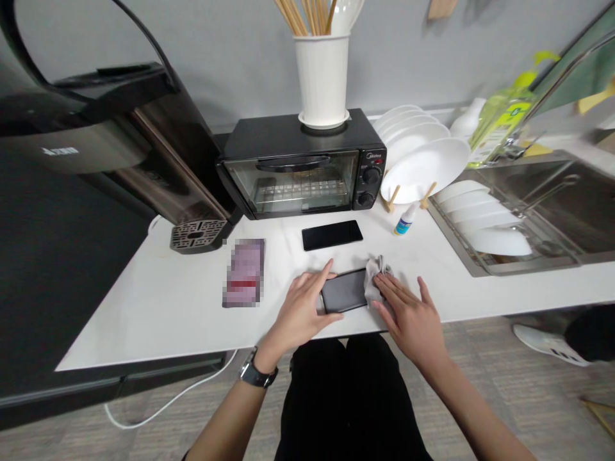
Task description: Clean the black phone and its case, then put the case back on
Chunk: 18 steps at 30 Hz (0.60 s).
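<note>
Near the counter's front edge lies a smartphone [344,291] with a dark, greyish screen. My left hand [302,304] grips its left end, with thumb and fingers on opposite long edges. Over the phone's right end, my right hand [410,314] presses a crumpled grey cloth [377,275] with its fingertips; the cloth covers that end. A second black phone [332,235] lies flat just behind. To the right of it stands a small white spray bottle [406,219] with a blue label. A purple packet [245,272], partly pixelated, lies to the left of my left hand.
At the back of the white counter [158,320] stand a toaster oven [298,169] with a white utensil cup [323,80] on top, and a water dispenser [177,166]. White plates [425,166] stand in a rack beside a sink [571,192]. Another person's shoe [548,346] shows at right.
</note>
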Available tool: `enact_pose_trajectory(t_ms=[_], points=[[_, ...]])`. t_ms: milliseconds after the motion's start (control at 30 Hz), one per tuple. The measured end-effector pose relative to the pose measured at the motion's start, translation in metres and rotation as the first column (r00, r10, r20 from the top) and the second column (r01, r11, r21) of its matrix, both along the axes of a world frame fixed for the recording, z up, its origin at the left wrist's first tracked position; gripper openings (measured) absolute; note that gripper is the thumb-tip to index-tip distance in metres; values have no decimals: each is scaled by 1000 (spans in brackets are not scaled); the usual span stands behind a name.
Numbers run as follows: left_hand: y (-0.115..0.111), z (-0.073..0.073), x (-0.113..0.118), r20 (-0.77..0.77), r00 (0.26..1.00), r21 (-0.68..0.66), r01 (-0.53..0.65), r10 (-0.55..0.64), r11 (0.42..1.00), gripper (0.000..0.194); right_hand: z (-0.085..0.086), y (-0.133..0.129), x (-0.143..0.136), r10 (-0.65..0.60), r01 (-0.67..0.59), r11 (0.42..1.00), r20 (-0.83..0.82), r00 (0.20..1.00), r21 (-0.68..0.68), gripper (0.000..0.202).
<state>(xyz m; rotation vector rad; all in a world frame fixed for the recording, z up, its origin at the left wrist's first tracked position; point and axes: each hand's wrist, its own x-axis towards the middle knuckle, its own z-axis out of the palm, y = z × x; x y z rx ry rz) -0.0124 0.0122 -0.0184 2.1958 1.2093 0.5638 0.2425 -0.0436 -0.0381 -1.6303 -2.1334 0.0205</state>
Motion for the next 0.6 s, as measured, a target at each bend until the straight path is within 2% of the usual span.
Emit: enact_pose_trajectory(t_ms=[100,200,267,367,500,533,600], points=[[0,-3,0,-4,1000,5,5,-5,1000,113,-4,4,-30,1,0,1000,-28,1000,12,65],[0,-6,-3,-36,999,-2,-11,11,1000,106,-1,1,-77,148,-151,989,-121,981,-11,71],[1,-8,-5,-54,998,-6,-26,26,1000,108,2,-2,-92,227,-236,971,-170,959,-35,68],[0,-6,-6,-39,999,-1,-19,19,1000,112,5,-4,-69,229,-242,967,-159,960,-73,55],[0,-3,-3,-14,1000,12,-3,3,1000,118,2,2,-12,29,-30,1000,-30,999,-8,48],[0,-3,-2,-15,1000,15,-3,3,1000,119,1,4,-7,-14,14,1000,-8,1000,18,50],[1,-4,-1,-16,1000,24,-4,5,1000,118,-2,8,-16,-42,41,998,5,999,47,59]])
